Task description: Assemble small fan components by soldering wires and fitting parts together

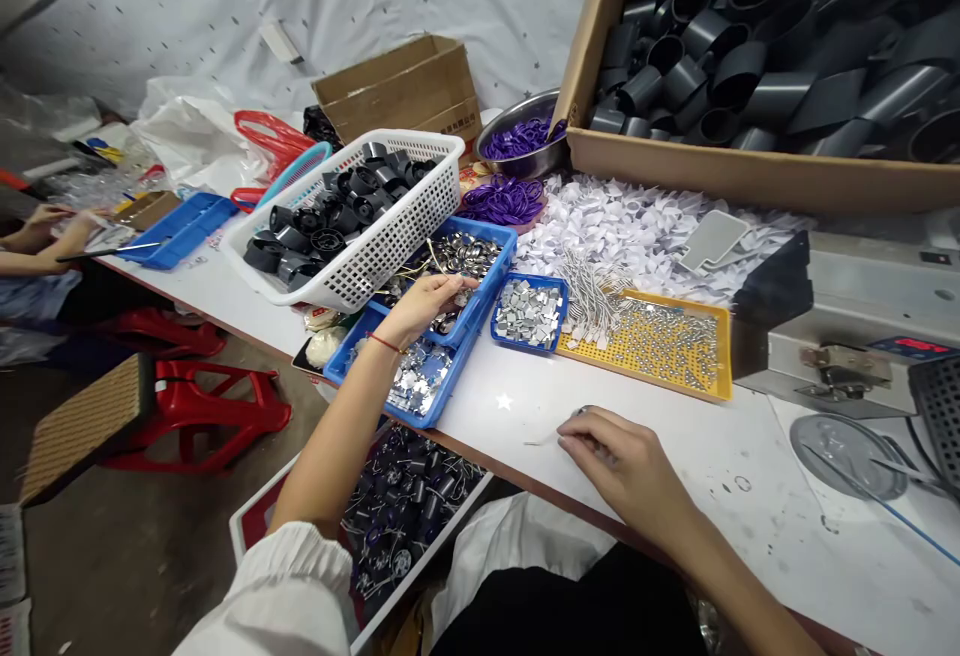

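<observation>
1. Two hands of ours are at work: the left hand (429, 312) is over the blue tray (493, 281) of shiny metal parts (480, 254), and the right hand (630, 451) is above the white tabletop (480, 426).
2. We seem to be at a picking step on the left; lifting one part from that heap would call for a fine pinch, with the right kept steady.
3. Our right fingertips are pinched on a pale cord (537, 441), whose free end sticks out to their left, near the tabletop.
4. Our left fingers are drawn together, but we cannot tell whether they grasp a part; the heap lies beneath and around them.
5. The silver squares (527, 312) sit in a smaller tray between our hands, farther from us.
</observation>
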A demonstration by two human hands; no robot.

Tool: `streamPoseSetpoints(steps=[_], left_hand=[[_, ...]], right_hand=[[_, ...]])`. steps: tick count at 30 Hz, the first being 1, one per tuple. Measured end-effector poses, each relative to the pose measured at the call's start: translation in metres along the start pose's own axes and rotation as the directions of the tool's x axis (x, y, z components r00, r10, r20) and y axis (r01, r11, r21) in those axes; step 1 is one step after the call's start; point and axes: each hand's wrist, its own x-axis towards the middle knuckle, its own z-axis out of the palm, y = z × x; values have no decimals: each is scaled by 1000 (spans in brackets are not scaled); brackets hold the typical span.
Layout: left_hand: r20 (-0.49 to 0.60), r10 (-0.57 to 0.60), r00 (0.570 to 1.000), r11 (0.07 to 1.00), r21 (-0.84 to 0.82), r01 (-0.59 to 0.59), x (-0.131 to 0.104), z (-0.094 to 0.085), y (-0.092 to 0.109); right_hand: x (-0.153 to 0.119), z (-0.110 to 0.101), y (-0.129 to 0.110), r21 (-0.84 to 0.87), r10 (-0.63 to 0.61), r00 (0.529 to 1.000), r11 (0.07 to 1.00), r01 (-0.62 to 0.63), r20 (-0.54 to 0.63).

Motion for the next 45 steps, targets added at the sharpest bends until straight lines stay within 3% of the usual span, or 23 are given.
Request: streamPoseSetpoints(steps=[3,7,10,13,17,22,24,26,28,29,30,32,34,38,39,40,41,42,45], left_hand=[[-138,115,984,992,-42,-122,-24,16,13],[-12,194,981,966,-170,-194,-65,78,28],[-30,169,985,951,-257,-171,-92,125,26],[-12,76,997,924,-375,-75,-111,156,13],[90,-43,995,876,-476,81,-127,184,-9],[167,-128,978,817,-542,200,-137,206,-29],[152,-52,987,893,-435,113,-138,209,-35],[61,138,988,973,-197,-124,-139,212,-39],[17,320,947,945,56,-321,-139,212,-42],[50,366,929,919,139,-369,-139,210,-42],[112,385,916,895,197,-400,-137,208,-41],[299,405,864,828,280,-485,-132,200,-36],[509,434,743,699,330,-634,-121,193,-30],[828,371,421,426,251,-869,-96,201,-21],[861,344,376,386,235,-892,-91,208,-20],[874,325,362,359,240,-902,-88,214,-20],[865,324,383,353,265,-897,-86,219,-19],[831,345,436,375,304,-876,-87,223,-19],[583,470,662,619,317,-719,-97,226,-16]], right_hand=[[7,4,-4,106,123,987,988,-112,-108],[31,13,-7,340,349,917,900,-271,-192],[40,15,1,453,448,848,842,-294,-283],[27,10,18,550,507,809,783,-289,-297],[-11,-8,42,637,555,814,692,-339,-170],[-57,-39,66,726,659,723,599,-339,-206],[-70,-45,68,744,695,692,564,-358,-194],[-80,-45,64,693,710,664,601,-398,-235],[-88,-40,56,514,645,626,752,-414,-439],[-92,-39,52,379,564,605,826,-418,-562],[-96,-39,48,247,471,587,872,-422,-658],[-105,-46,44,122,374,564,893,-433,-736],[-112,-58,43,198,429,527,876,-439,-734],[-118,-74,48,391,532,487,844,-366,-693],[-118,-73,49,406,526,487,850,-337,-697],[-117,-71,50,413,515,481,857,-307,-710],[-117,-68,50,414,500,467,866,-281,-729],[-117,-64,50,407,482,451,876,-258,-751],[-115,-53,44,318,371,415,928,-195,-831]])
